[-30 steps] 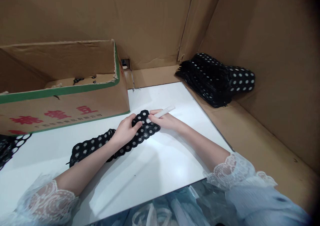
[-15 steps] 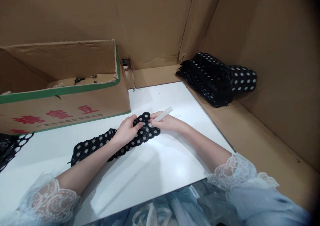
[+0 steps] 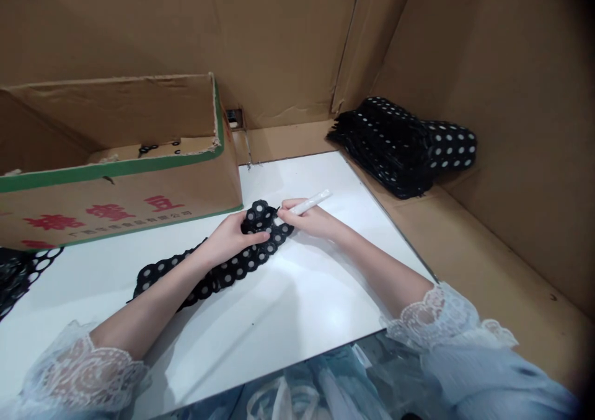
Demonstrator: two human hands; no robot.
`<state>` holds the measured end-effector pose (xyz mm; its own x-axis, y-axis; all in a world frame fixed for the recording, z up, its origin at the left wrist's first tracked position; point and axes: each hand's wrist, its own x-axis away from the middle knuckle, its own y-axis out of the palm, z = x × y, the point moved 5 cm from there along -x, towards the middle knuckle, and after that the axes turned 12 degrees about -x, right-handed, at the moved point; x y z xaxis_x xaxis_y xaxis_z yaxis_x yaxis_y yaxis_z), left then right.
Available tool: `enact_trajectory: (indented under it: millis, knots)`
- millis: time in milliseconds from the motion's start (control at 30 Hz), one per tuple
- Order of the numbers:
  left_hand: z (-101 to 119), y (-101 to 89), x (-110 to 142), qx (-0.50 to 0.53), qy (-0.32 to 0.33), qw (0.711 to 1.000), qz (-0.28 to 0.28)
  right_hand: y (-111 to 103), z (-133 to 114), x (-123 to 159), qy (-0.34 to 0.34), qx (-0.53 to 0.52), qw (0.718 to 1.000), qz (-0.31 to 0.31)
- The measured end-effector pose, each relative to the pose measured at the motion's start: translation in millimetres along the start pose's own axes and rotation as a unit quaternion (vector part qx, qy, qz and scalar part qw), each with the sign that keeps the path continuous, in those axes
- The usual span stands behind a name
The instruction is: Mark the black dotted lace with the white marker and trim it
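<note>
A long black strip of fabric with white dots [image 3: 237, 266] and a scalloped edge lies across the white tabletop. My left hand [image 3: 235, 237] grips the strip near its far right end, thumb on top and fingers at the far edge. My right hand [image 3: 304, 217] is closed around a white pen-like tool [image 3: 312, 203], whose upper end points up and to the right. The tool's lower end is at the strip's right end, where a small pale spot shows between the fingertips and the fabric. My left forearm hides part of the strip.
At the left stands an open cardboard box [image 3: 125, 200] with a green rim and a few black scraps inside. A stack of black dotted pieces [image 3: 395, 147] rests against the cardboard wall at right. Black netting with round holes [image 3: 28, 274] lies at the left edge.
The right end of the strip has shifted slightly up and left under my left hand, whose thumb is straighter. My right hand has moved up slightly, with the tool tilted lower.
</note>
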<state>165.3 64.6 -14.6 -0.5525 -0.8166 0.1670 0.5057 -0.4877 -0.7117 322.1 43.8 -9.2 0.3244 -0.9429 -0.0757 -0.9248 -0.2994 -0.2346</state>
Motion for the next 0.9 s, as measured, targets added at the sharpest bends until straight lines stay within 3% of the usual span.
enact_trajectory:
  millis: [233,533,733,900]
  knots:
    - [-2,3.7,-1,0.001,-0.008,1.000,0.001,3,-11,1,-0.026,0.037,0.999,-0.021]
    - [-6,7.3,0,0.003,0.012,0.999,0.038,28,1,-2,-0.181,0.172,0.968,-0.026]
    - [-8,2.1,-1,0.060,-0.004,0.997,0.053,34,-1,-6,-0.145,0.281,0.947,0.056]
    - [-11,4.4,-5,0.141,-0.010,0.989,0.054,26,-4,-3,-0.109,0.187,0.975,0.052]
